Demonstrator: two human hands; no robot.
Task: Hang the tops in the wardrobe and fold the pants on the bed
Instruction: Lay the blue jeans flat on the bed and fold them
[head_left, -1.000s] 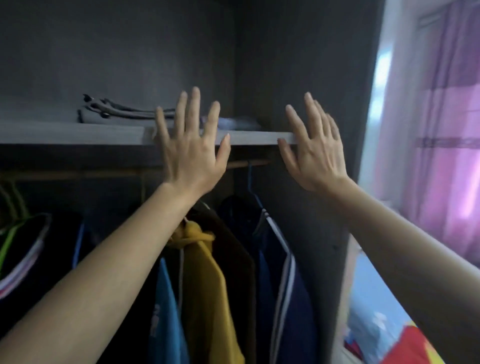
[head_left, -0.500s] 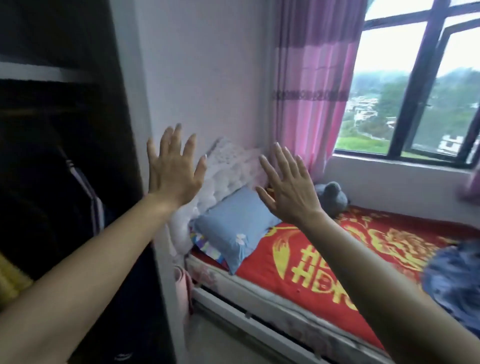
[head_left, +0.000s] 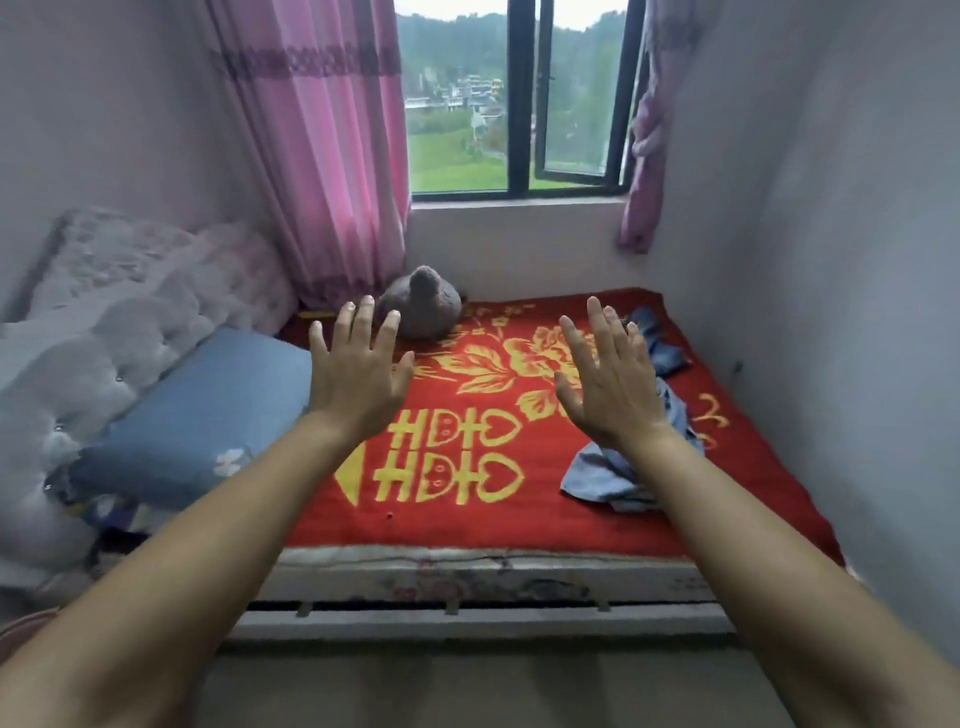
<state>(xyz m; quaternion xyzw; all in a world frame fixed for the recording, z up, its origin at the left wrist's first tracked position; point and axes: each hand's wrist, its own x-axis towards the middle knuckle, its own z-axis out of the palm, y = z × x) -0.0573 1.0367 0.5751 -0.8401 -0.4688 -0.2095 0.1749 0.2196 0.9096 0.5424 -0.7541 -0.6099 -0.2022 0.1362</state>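
Observation:
Both arms are stretched out in front of me over the bed (head_left: 467, 525), which is covered by a red blanket with yellow patterns. My left hand (head_left: 358, 376) is raised with fingers spread and holds nothing. My right hand (head_left: 605, 382) is raised the same way, fingers straight and empty. A crumpled pile of blue clothes (head_left: 608, 475) lies on the right side of the bed, partly hidden behind my right hand and forearm. The wardrobe is out of view.
A blue pillow (head_left: 202, 410) leans against a padded white headboard (head_left: 119, 322) at the left. A grey plush toy (head_left: 423, 304) sits at the far edge under the window (head_left: 514, 98). Pink curtains (head_left: 322, 150) hang beside it. A wall (head_left: 831, 312) bounds the bed's right side.
The view has swung right from the wardrobe to face the bed. Both hands stayed raised, open and empty throughout.

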